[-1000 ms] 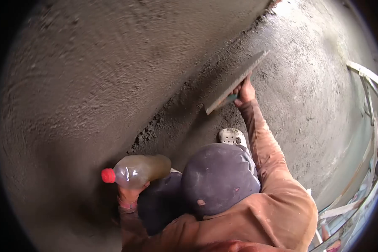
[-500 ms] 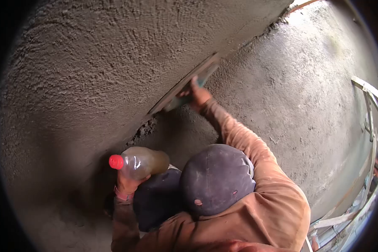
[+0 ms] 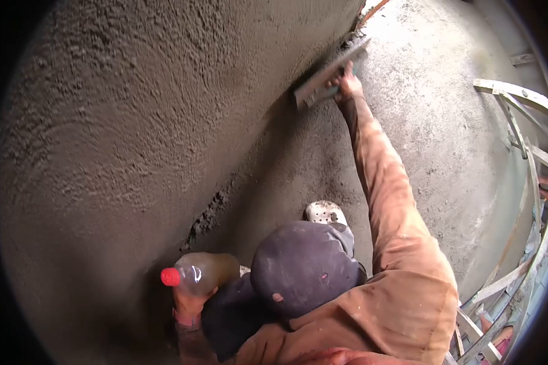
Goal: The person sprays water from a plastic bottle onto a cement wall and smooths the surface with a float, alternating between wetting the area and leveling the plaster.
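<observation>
My right hand (image 3: 349, 88) is closed around the handle of a plastering trowel (image 3: 319, 84). Its long flat blade lies along the joint between the rough plastered wall (image 3: 122, 115) and the grey mortar floor (image 3: 420, 128). Low on the left, my left hand (image 3: 192, 302) grips a clear plastic bottle (image 3: 212, 269) with a red cap and cloudy yellowish liquid inside. The bottle is tilted on its side, cap towards the wall. Some of the left fingers are hidden beneath it.
My bent knee (image 3: 304, 267) in dark torn trousers is in the middle, with a white clog (image 3: 326, 213) beyond it. Mortar crumbs (image 3: 210, 216) lie along the wall's foot. Wooden bars (image 3: 517, 94) stand at the right edge, where part of another person shows lower down.
My right hand and the trowel have moved up and right along the wall joint, and the arm is straighter. The bottle sits slightly lower in view, still held. The white clog has come into sight.
</observation>
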### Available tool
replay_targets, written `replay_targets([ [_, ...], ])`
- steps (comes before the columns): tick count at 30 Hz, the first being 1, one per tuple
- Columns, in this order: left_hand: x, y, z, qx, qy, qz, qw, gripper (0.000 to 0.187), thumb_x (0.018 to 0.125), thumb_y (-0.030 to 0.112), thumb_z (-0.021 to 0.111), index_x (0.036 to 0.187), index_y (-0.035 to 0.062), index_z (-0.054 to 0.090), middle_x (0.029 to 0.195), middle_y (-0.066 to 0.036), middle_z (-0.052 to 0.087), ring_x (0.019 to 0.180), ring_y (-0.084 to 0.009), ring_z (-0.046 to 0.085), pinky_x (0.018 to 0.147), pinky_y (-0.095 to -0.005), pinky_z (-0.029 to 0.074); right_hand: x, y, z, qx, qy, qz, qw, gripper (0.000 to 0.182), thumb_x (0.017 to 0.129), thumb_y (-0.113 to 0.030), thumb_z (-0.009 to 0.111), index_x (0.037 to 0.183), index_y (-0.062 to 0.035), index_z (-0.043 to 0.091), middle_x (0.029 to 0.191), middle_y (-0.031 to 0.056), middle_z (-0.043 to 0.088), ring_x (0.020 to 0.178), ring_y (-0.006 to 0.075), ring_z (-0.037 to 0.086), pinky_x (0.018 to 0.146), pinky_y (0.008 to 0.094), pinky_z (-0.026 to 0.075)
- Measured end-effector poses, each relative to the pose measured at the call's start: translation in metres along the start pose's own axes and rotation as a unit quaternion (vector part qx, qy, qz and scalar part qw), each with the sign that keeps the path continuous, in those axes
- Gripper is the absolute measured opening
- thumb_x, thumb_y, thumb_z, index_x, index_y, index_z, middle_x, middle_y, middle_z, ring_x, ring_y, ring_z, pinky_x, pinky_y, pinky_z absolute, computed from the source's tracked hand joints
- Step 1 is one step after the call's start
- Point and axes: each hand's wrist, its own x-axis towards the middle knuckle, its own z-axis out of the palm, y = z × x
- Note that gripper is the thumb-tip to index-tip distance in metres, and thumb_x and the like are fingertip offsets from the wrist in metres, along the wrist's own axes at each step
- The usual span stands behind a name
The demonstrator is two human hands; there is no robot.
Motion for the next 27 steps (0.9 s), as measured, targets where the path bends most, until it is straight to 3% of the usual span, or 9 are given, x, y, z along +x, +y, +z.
replay_targets([
  [4, 0.012, 0.019, 0.001, 0.014, 0.017, 0.045, 0.999, 0.071, 0.058, 0.020, 0.083, 0.116, 0.0032, 0.047, 0.111, -0.011, 0.055, 0.102, -0.0252, 0.053, 0.088, -0.0384, 0.043, 0.006, -0.011, -0.066, -0.049, -0.010, -0.024, 0.998, 0.063, 0.082, -0.059, 0.048, 0.114, -0.0051, 0.054, 0.089, 0.0099, 0.063, 0.070, 0.0174, 0.059, 0.063, 0.0338, 0.051],
  [7, 0.015, -0.005, 0.001, 0.008, 0.034, 0.055, 0.998, 0.063, 0.058, 0.016, 0.081, 0.113, 0.0046, 0.051, 0.110, -0.011, 0.056, 0.101, -0.0262, 0.054, 0.088, -0.0387, 0.044, 0.028, -0.045, -0.070, -0.245, 0.069, -0.056, 0.965, 0.059, 0.078, -0.065, 0.051, 0.081, -0.0060, 0.056, 0.057, 0.0049, 0.048, 0.053, 0.0157, 0.047, 0.051, 0.0347, 0.043],
  [11, 0.006, -0.014, -0.004, 0.134, -0.006, 0.075, 0.988, 0.067, 0.060, 0.015, 0.081, 0.116, 0.0023, 0.047, 0.111, -0.011, 0.055, 0.102, -0.0259, 0.053, 0.089, -0.0375, 0.043, 0.028, -0.032, -0.039, -0.054, -0.010, 0.018, 0.998, 0.043, 0.085, -0.054, 0.049, 0.089, -0.0123, 0.055, 0.057, -0.0002, 0.049, 0.049, 0.0126, 0.042, 0.050, 0.0293, 0.040],
  [13, -0.001, -0.008, -0.002, -0.003, 0.002, -0.022, 1.000, 0.077, 0.057, 0.017, 0.083, 0.120, 0.0016, 0.042, 0.112, -0.011, 0.052, 0.103, -0.0248, 0.051, 0.090, -0.0363, 0.041, -0.009, -0.025, -0.021, -0.084, 0.025, 0.050, 0.995, 0.033, 0.088, -0.048, 0.048, 0.090, -0.0156, 0.052, 0.055, -0.0061, 0.035, 0.046, 0.0089, 0.032, 0.046, 0.0230, 0.034],
  [14, -0.005, 0.004, -0.007, 0.004, 0.021, -0.038, 0.999, 0.077, 0.057, 0.017, 0.083, 0.120, 0.0016, 0.042, 0.112, -0.011, 0.052, 0.103, -0.0248, 0.051, 0.090, -0.0363, 0.041, -0.004, -0.022, -0.040, -0.049, -0.053, 0.110, 0.991, 0.031, 0.089, -0.046, 0.049, 0.085, -0.0160, 0.052, 0.054, -0.0073, 0.029, 0.045, 0.0070, 0.028, 0.044, 0.0215, 0.030],
  [18, -0.024, 0.023, -0.010, 0.016, 0.044, -0.076, 0.996, 0.074, 0.059, 0.015, 0.082, 0.119, 0.0010, 0.042, 0.115, -0.011, 0.049, 0.106, -0.0228, 0.049, 0.091, -0.0358, 0.041, -0.060, -0.038, -0.048, -0.225, -0.078, 0.108, 0.965, 0.029, 0.084, -0.038, 0.060, 0.072, -0.0139, 0.048, 0.055, -0.0062, 0.034, 0.045, 0.0073, 0.033, 0.042, 0.0243, 0.028],
  [22, -0.045, 0.023, -0.008, -0.017, 0.083, -0.058, 0.995, 0.059, 0.063, 0.011, 0.079, 0.114, 0.0018, 0.049, 0.108, -0.010, 0.056, 0.101, -0.0209, 0.054, 0.089, -0.0341, 0.043, -0.087, -0.067, -0.070, -0.455, -0.290, 0.066, 0.839, 0.035, 0.082, -0.035, 0.062, 0.067, -0.0058, 0.050, 0.053, 0.0045, 0.050, 0.041, 0.0160, 0.048, 0.042, 0.0286, 0.040],
  [26, -0.046, 0.028, -0.015, -0.147, -0.008, -0.109, 0.983, 0.067, 0.062, 0.013, 0.079, 0.118, 0.0004, 0.045, 0.111, -0.010, 0.055, 0.104, -0.0211, 0.052, 0.092, -0.0341, 0.040, -0.081, -0.062, -0.101, -0.602, -0.304, 0.112, 0.730, 0.027, 0.077, -0.022, 0.070, 0.089, -0.0033, 0.054, 0.057, 0.0042, 0.053, 0.046, 0.0204, 0.053, 0.048, 0.0332, 0.046],
  [27, -0.047, 0.026, -0.014, -0.129, -0.015, -0.092, 0.987, 0.065, 0.062, 0.013, 0.079, 0.117, 0.0009, 0.046, 0.110, -0.010, 0.055, 0.103, -0.0212, 0.053, 0.092, -0.0339, 0.041, -0.063, -0.042, -0.136, -0.660, -0.359, -0.116, 0.650, 0.029, 0.076, -0.023, 0.070, 0.090, -0.0020, 0.055, 0.059, 0.0062, 0.055, 0.050, 0.0241, 0.054, 0.051, 0.0358, 0.047],
])
